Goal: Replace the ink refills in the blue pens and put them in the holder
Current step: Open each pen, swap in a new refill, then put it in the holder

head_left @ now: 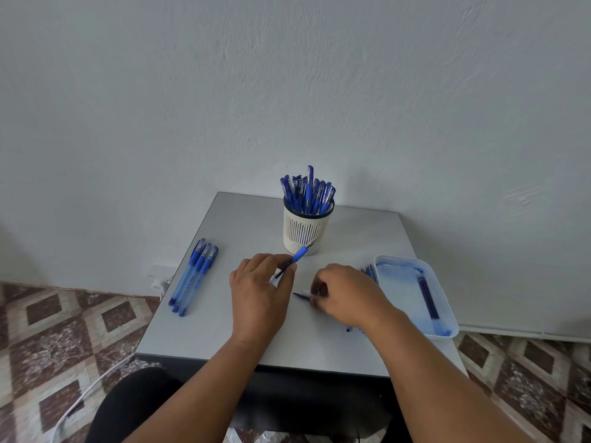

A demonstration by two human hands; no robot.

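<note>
My left hand [260,289] pinches a blue pen [299,254] whose tip points up and right toward the holder. A white slotted holder [305,230] stands at the back of the table, packed with several blue pens [308,193]. My right hand [345,294] is curled over the table and holds a thin dark refill [302,295] whose end sticks out to the left. Three capped blue pens [193,278] lie side by side at the left. A white tray [446,300] at the right holds refills [428,298].
The small grey table [224,340] ends just in front of my forearms. More refills [367,271] lie between my right hand and the tray. A wall rises right behind the holder. A white socket and cable [161,278] sit on the tiled floor at the left.
</note>
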